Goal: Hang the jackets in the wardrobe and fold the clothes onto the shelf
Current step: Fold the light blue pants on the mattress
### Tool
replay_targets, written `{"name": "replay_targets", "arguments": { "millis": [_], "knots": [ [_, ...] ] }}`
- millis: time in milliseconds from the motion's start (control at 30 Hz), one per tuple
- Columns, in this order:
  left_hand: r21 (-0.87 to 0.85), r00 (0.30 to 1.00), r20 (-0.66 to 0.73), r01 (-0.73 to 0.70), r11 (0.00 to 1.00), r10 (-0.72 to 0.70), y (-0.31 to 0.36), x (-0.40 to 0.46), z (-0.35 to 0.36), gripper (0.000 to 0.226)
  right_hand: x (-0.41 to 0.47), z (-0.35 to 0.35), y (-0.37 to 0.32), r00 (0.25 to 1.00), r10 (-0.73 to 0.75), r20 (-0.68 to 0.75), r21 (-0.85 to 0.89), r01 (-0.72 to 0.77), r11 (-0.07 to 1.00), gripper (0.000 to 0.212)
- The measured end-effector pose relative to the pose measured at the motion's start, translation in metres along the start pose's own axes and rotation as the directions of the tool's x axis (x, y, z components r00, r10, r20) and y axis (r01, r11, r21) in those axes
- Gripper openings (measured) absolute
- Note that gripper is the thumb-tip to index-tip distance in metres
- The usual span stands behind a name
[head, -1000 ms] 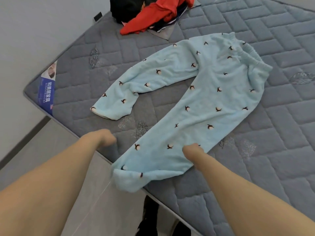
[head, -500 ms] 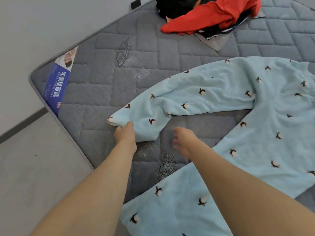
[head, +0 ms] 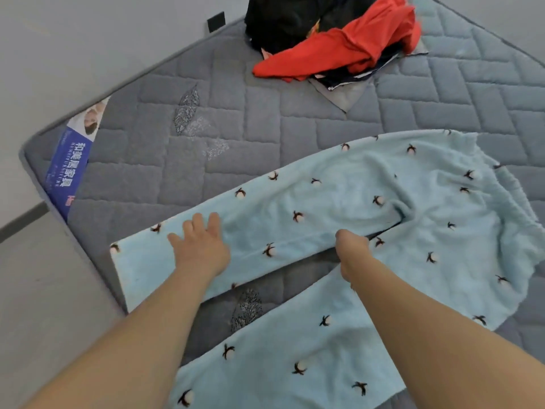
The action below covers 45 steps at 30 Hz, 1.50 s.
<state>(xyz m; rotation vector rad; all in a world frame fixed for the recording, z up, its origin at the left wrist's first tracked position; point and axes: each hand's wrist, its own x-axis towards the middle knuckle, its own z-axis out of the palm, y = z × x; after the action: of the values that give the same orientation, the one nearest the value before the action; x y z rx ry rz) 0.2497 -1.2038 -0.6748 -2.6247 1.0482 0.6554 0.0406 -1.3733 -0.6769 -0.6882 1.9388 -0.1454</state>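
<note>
Near trouser leg: the lower leg of the light blue fleece trousers [head: 348,199] runs from the bottom edge up toward the right, lying flat on the grey quilted mattress [head: 265,125]; small dark-and-white cotton-boll motifs dot the fabric.
Left hand: the left hand [head: 199,247] lies palm down on the upper trouser leg near its cuff, fingers straight and slightly spread, pressing the fabric flat.
Right hand: the right hand [head: 352,250] sits at the lower edge of the upper leg, close to the crotch; its fingers are curled under and hidden by the wrist, so whether it pinches the cloth cannot be told.
Upper trouser leg: stretched out straight toward the left, its cuff close to the mattress edge; a strip of bare mattress shows between the two legs.
Waist: spread wide at the right, rumpled.
Label: a blue and white label [head: 69,169] on the mattress's left corner carries white Chinese characters, too blurred to read with confidence.
Clothes pile: at the far end, well apart from the trousers, a heap with a red garment [head: 348,48] draped over a black garment [head: 283,22] and a grey piece beneath.
Surroundings: pale floor [head: 44,290] to the left, a grey wall [head: 88,39] beyond.
</note>
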Motion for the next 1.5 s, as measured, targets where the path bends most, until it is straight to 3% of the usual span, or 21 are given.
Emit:
{"name": "replay_targets", "arguments": {
  "millis": [133, 200, 267, 333, 467, 533, 600, 733, 833, 900, 967, 1033, 1100, 1133, 1233, 1267, 1333, 1400, 1467, 1500],
  "knots": [
    [-0.12, 0.94, 0.14, -0.295, 0.948, 0.31, 0.173, 0.02, -0.002, 0.079, 0.076, -0.092, -0.015, 0.933, -0.25, -0.257, -0.357, 0.149, 0.922, 0.06],
    [-0.151, 0.874, 0.232, -0.402, 0.903, 0.427, 0.245, 0.026, 0.006, 0.09, 0.117, -0.14, -0.019, 0.892, -0.29, -0.346, -0.404, 0.137, 0.904, 0.065],
    [-0.147, 0.828, 0.345, -0.418, 0.897, 0.442, 0.297, 0.029, 0.021, 0.1, 0.158, -0.186, -0.019, 0.875, -0.248, -0.415, -0.362, 0.091, 0.928, 0.07],
    [-0.084, 0.848, 0.385, -0.361, 0.929, 0.365, 0.325, 0.03, 0.042, 0.106, 0.198, -0.226, -0.014, 0.875, -0.215, -0.434, -0.344, 0.059, 0.937, 0.074],
    [-0.038, 0.893, 0.37, -0.26, 0.965, 0.255, 0.342, 0.037, 0.066, 0.113, 0.258, -0.27, -0.009, 0.856, -0.228, -0.463, -0.371, 0.046, 0.927, 0.084],
    [-0.026, 0.9, 0.371, -0.238, 0.971, 0.23, 0.344, 0.039, 0.068, 0.113, 0.272, -0.279, -0.013, 0.777, -0.35, -0.523, -0.514, 0.039, 0.857, 0.086],
    [0.001, 0.902, 0.377, -0.228, 0.974, 0.211, 0.347, 0.038, 0.069, 0.111, 0.282, -0.286, -0.023, 0.724, -0.491, -0.485, -0.628, 0.103, 0.772, 0.083],
    [0.057, 0.898, 0.4, -0.226, 0.972, 0.186, 0.352, 0.037, 0.065, 0.107, 0.3, -0.304, -0.05, 0.684, -0.659, -0.313, -0.757, 0.239, 0.608, 0.054],
    [0.066, 0.894, 0.414, -0.214, 0.975, 0.168, 0.355, 0.035, 0.06, 0.104, 0.314, -0.342, -0.067, 0.702, -0.66, -0.268, -0.809, 0.208, 0.55, 0.035],
    [0.07, 0.892, 0.42, -0.213, 0.974, 0.165, 0.356, 0.034, 0.058, 0.105, 0.319, -0.36, -0.072, 0.773, -0.537, -0.337, -0.766, 0.106, 0.634, 0.04],
    [0.069, 0.891, 0.424, -0.207, 0.976, 0.159, 0.355, 0.034, 0.057, 0.106, 0.318, -0.351, -0.075, 0.804, -0.473, -0.36, -0.756, 0.045, 0.653, 0.041],
    [0.072, 0.89, 0.426, -0.213, 0.974, 0.163, 0.356, 0.034, 0.058, 0.107, 0.315, -0.327, -0.087, 0.745, -0.597, -0.297, -0.802, 0.145, 0.58, 0.044],
    [0.074, 0.89, 0.424, -0.218, 0.973, 0.167, 0.356, 0.035, 0.059, 0.108, 0.309, -0.299, -0.108, 0.654, -0.744, -0.141, -0.827, 0.335, 0.451, 0.055],
    [0.077, 0.889, 0.425, -0.221, 0.972, 0.169, 0.355, 0.035, 0.059, 0.107, 0.308, -0.286, -0.122, 0.657, -0.75, -0.078, -0.815, 0.391, 0.428, 0.061],
    [0.073, 0.885, 0.431, -0.228, 0.971, 0.175, 0.353, 0.036, 0.062, 0.107, 0.314, -0.26, -0.151, 0.791, -0.612, 0.022, -0.846, 0.341, 0.41, 0.084],
    [0.07, 0.883, 0.435, -0.23, 0.971, 0.177, 0.353, 0.036, 0.063, 0.107, 0.318, -0.258, -0.153, 0.804, -0.594, 0.038, -0.862, 0.326, 0.387, 0.089],
    [0.062, 0.877, 0.443, -0.238, 0.969, 0.187, 0.353, 0.037, 0.062, 0.108, 0.321, -0.265, -0.152, 0.763, -0.646, 0.022, -0.851, 0.353, 0.388, 0.087],
    [0.059, 0.87, 0.453, -0.246, 0.967, 0.194, 0.353, 0.038, 0.059, 0.108, 0.322, -0.275, -0.151, 0.733, -0.678, -0.046, -0.802, 0.377, 0.462, 0.086],
    [0.051, 0.867, 0.458, -0.245, 0.968, 0.195, 0.353, 0.038, 0.058, 0.108, 0.317, -0.279, -0.155, 0.787, -0.613, -0.076, -0.716, 0.384, 0.582, 0.074],
    [0.048, 0.868, 0.457, -0.243, 0.969, 0.195, 0.353, 0.038, 0.057, 0.108, 0.312, -0.28, -0.159, 0.823, -0.567, -0.022, -0.643, 0.423, 0.639, 0.058]
  ]
}}
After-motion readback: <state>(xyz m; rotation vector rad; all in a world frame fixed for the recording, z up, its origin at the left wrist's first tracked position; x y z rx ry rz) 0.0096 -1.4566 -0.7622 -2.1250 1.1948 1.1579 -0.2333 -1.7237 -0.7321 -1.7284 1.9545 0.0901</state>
